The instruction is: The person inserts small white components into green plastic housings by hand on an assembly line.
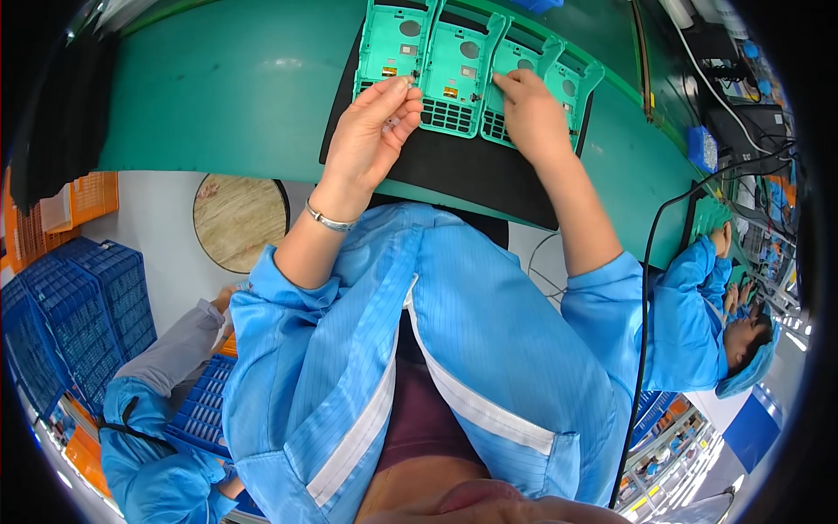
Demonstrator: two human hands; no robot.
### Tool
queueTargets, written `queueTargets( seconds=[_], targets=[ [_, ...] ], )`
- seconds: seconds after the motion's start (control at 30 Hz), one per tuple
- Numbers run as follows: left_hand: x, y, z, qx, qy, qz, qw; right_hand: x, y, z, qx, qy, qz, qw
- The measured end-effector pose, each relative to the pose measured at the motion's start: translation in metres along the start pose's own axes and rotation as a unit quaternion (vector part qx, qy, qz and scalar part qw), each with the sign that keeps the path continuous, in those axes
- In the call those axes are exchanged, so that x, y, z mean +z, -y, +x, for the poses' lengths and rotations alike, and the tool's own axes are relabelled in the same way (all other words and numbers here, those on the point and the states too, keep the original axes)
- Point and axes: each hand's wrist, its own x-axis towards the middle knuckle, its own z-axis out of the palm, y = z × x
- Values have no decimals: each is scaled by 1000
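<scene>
Several teal plastic housings (449, 61) stand side by side, each with a round hole and a grille of slots at its near end. They rest on a black mat (454, 162). My left hand (377, 122) is closed in a pinch over the near end of the leftmost housing; whatever sits between thumb and forefinger is too small to name. My right hand (534, 109) reaches over the third housing, fingers bent and closed, their tips at its left edge by the second one. What those fingertips grip, if anything, is hidden.
The mat lies on a green worktop (218, 87). A black cable (655, 227) hangs down on the right, near a blue box (702, 148). Blue crates (83, 297) and a round stool (240, 223) stand at left. Co-workers in blue sit right (690, 323) and lower left (157, 437).
</scene>
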Motion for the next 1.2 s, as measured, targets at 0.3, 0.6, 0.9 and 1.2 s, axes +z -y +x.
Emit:
queueTargets(
  seconds=[0.3, 0.6, 0.9, 1.2],
  targets=[
    [-3, -10, -10, -13, 23, 8, 1000, -22, 40, -8, 80, -9, 260, 962],
    [2, -12, -16, -11, 20, -1, 1000, -22, 71, -1, 66, 31, 365, 928],
    [-5, -8, -8, 2, 20, -61, 998, -30, 105, 19, 168, 102, 440, 876],
    [-8, -1, -18, 15, 36, -83, 996, -17, 105, 26, 219, 98, 407, 881]
  ],
)
